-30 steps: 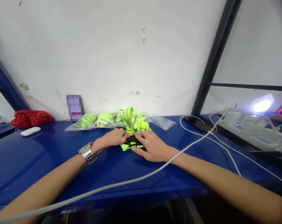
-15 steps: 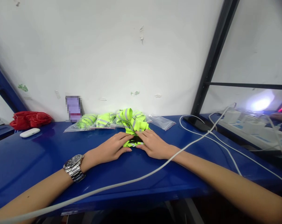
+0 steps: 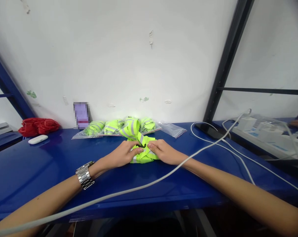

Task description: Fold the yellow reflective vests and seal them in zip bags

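Between my hands lies a bundle of neon yellow-green reflective strap [image 3: 143,157] with grey stripes, partly folded, one loop standing up at its back. My left hand [image 3: 126,153] pinches its left side between thumb and fingers. On the right side my right hand [image 3: 164,151] grips the strap, thumb on top, its other fingers mostly hidden. A small dark part shows between the thumbs. Behind the bundle, several clear bags [image 3: 113,126] of similar yellow-green strap stand in a row along the wall. A flat clear plastic bag [image 3: 173,129] is to their right.
A white cable [image 3: 139,191] crosses in front of my forearms. On the blue table [image 3: 109,197] are a red cloth bundle [image 3: 39,126], a white oval case [image 3: 37,139], an upright phone [image 3: 81,115], a dark phone [image 3: 209,131] and white chargers [image 3: 246,124] on the right.
Both hands have turned so the thumbs now lie on top of the strap. The bundle is folded lower and nearer to me, and its upright loop has shifted slightly left.
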Tool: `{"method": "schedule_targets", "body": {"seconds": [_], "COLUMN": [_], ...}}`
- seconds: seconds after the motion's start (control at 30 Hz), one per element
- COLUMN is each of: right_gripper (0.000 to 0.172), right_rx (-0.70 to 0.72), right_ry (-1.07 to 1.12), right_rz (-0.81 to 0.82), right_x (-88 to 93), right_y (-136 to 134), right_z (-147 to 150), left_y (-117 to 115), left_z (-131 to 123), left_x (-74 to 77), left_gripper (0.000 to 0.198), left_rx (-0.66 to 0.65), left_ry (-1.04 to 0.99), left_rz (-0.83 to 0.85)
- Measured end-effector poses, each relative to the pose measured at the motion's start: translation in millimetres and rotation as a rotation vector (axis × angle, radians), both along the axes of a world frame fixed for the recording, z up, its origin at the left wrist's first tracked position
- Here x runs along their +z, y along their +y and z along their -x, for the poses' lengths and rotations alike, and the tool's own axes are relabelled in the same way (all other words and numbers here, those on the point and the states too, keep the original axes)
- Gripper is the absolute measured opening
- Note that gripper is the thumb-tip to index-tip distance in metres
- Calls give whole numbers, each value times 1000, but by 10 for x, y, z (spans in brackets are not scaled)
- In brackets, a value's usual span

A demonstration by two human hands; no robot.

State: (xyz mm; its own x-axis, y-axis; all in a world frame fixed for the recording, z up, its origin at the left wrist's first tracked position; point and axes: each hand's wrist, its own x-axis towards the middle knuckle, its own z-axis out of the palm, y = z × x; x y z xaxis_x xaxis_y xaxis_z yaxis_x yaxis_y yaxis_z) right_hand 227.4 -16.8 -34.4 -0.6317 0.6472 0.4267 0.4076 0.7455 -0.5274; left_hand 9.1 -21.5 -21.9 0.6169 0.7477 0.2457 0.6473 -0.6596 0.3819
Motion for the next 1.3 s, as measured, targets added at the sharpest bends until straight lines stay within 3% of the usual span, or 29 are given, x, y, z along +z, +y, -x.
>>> {"method": "schedule_targets", "body": {"seconds": [0.17,0.33,0.47,0.57,0.67,0.73,0.8,0.9,1.1,1.3], "right_gripper": [41,21,31,42,58,60,59,56,55,54], "right_rx": [29,-177,-226,-194,-157,-138,-130,-133,-121,-130], "right_ry": [52,90,-12,-204,-352,-415,-454,-482,-475,-442], "right_rz": [54,-219,-413,-477,-515,-546,-566,-564,-509,-487], "right_x": [-17,-123,-132,-78,-32,-17,-10,-10,-39,-56], "right_y": [-6,71,49,-32,-71,-61,-38,-5,36,-3], "right_z": [61,110,117,90,57,40,27,9,-10,-24], "left_y": [67,229,300,281,230,200,178,144,-28,-132], "left_z": [8,6,52,88,74,43,15,15,86,130], "left_x": [32,75,16,-89,-189,-236,-265,-272,-213,-131], "left_gripper": [48,47,46,45,36,30,23,17,27,51], "left_rx": [20,97,168,234,343,384,339,165,-38,-90], "left_ry": [43,147,181,174,239,292,311,286,397,417], "left_rz": [82,188,234,136,-68,-231,-400,-545,-581,-507]}}
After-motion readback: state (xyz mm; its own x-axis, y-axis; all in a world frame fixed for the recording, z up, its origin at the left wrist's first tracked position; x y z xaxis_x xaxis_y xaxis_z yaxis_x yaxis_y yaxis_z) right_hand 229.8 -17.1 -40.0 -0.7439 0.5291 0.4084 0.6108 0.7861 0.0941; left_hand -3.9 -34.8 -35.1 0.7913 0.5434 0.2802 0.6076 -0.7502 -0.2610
